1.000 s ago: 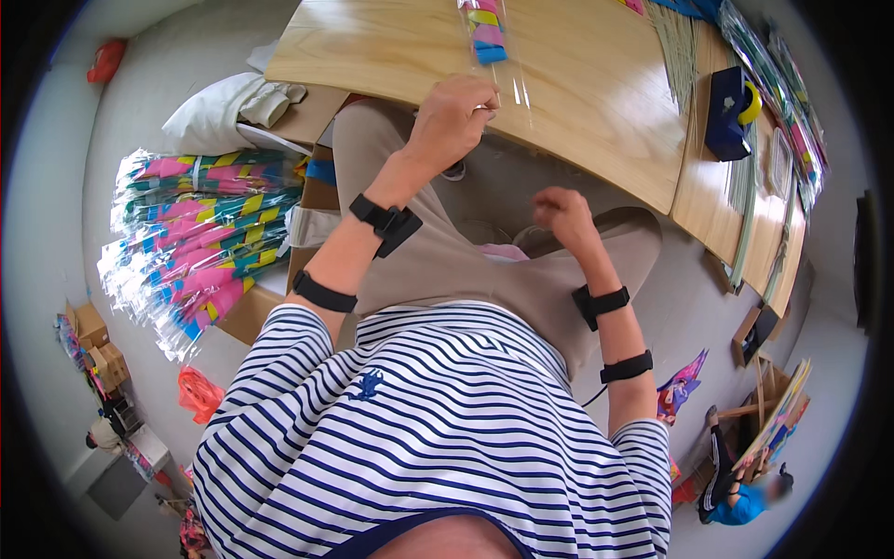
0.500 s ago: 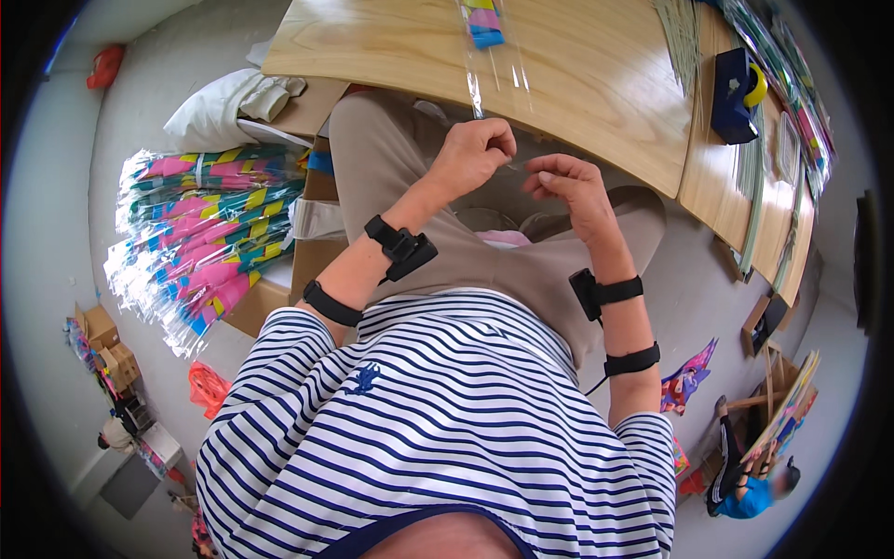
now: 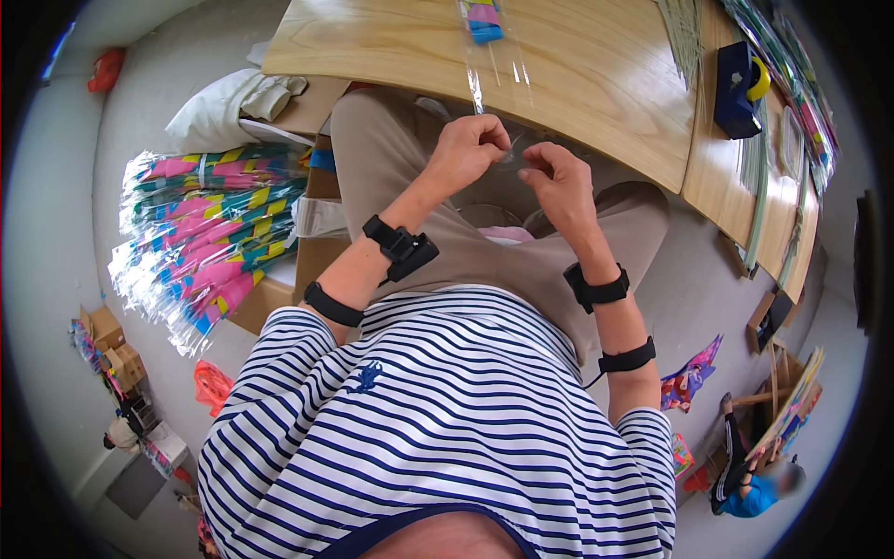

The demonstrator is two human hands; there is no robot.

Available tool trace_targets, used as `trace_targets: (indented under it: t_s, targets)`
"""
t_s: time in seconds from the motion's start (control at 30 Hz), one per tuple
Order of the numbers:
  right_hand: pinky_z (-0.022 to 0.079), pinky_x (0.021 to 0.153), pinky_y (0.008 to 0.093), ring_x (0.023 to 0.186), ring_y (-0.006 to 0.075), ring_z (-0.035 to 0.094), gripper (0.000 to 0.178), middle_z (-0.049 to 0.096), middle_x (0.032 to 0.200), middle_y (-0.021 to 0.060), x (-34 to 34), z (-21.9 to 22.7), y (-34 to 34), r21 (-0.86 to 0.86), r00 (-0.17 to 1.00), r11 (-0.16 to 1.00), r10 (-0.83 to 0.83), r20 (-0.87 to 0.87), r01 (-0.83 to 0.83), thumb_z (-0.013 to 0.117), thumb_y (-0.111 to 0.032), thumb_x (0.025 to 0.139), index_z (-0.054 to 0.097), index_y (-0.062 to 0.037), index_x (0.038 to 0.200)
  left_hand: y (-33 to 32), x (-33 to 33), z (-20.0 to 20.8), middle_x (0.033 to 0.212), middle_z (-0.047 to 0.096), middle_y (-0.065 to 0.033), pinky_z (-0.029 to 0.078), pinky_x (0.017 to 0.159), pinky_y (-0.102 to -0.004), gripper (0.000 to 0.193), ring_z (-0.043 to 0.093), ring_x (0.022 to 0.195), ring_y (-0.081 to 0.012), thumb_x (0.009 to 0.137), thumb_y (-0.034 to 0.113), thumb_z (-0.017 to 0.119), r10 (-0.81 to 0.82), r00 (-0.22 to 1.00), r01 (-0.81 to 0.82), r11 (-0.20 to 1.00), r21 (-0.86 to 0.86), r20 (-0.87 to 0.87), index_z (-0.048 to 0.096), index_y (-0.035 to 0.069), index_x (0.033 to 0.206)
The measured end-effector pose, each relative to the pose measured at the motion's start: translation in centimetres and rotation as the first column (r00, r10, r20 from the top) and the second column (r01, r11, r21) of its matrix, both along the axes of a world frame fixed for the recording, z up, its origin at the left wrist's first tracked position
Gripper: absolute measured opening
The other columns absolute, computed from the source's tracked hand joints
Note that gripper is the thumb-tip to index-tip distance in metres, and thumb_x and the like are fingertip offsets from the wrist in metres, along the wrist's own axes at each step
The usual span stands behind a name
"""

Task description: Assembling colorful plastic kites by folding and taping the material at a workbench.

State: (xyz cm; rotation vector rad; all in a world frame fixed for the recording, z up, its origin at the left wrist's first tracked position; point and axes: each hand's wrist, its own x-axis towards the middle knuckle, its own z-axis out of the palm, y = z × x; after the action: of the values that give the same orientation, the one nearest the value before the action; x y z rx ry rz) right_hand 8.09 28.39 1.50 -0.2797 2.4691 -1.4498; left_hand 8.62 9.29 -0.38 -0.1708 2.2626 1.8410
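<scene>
Wooden table, long and curved, fills the top of the room; a person in a striped shirt sits at its near edge.

Floor to their left: big heap of finished packs, pink, yellow and teal kites in clear sleeves. Judging by that heap, a good share of the packing looks done.

On the table: one clear plastic sleeve with a coloured piece inside, lying toward the near edge, unsealed as far as can be told. Blue tape dispenser well off to the right, with bundles of thin sticks by it.

Smallest: left hand and right hand close together over the lap, just below the table edge. Both pinch narrow on a small transparent bit, probably tape or film; too clear to say. Sealing this sleeve seems left.
</scene>
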Motion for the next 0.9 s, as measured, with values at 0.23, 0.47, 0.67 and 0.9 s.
trace_targets:
  t_s: [0.23,0.47,0.67,0.9]
  targets:
    - [0.05,0.068,0.0443,0.075,0.0332,0.063,0.012,0.065,0.08,0.0117,0.4,-0.6,-2.1,0.145,0.903,0.989,0.083,-0.421,-0.023,0.071,-0.002,0.074,0.065,-0.0035,0.085,0.0,0.1,-0.2,0.08,0.065,-0.0021,0.05,0.067,-0.0252,0.012,0.06,0.073,-0.0094,0.079,-0.008,0.064,0.016,0.999,-0.023,0.986,0.162,0.045,0.064,0.0,0.087]
    - [0.053,0.069,0.0407,0.079,0.0306,0.069,0.025,0.072,0.083,0.0123,-1.9,-2.7,-0.2,-0.119,0.955,0.993,0.024,0.297,0.012,0.064,0.002,0.078,0.07,-0.0041,0.101,-1.4,0.2,-0.3,0.085,0.069,-0.0043,0.052,0.072,-0.0242,0.01,0.063,0.076,-0.0102,0.083,-0.005,0.068,0.103,0.987,-0.129,0.964,0.232,0.123,0.066,-0.001,0.092]
    - [0.058,0.071,0.0388,0.062,0.0315,0.071,0.038,0.073,0.081,0.0163,-3.9,-2.3,1.9,0.097,0.849,0.995,-0.017,0.529,-0.04,0.062,-0.004,0.079,0.07,-0.0039,0.117,-3.4,0.6,-0.9,0.085,0.069,-0.0036,0.051,0.071,-0.0235,0.011,0.063,0.076,-0.0096,0.083,-0.003,0.07,0.215,0.967,-0.236,0.958,0.163,0.135,0.067,-0.001,0.093]
    - [0.055,0.071,0.044,0.079,0.0378,0.069,0.019,0.071,0.082,0.0197,-3.6,-4.3,3.5,0.548,0.987,0.825,0.068,0.144,-0.137,0.073,-0.012,0.073,0.075,-0.0072,0.091,-3.0,-0.5,-0.3,0.088,0.07,-0.0089,0.052,0.069,-0.0312,0.017,0.066,0.078,-0.0184,0.076,0.003,0.075,0.336,0.893,-0.394,0.905,-0.16,-0.3,0.066,0.001,0.09]
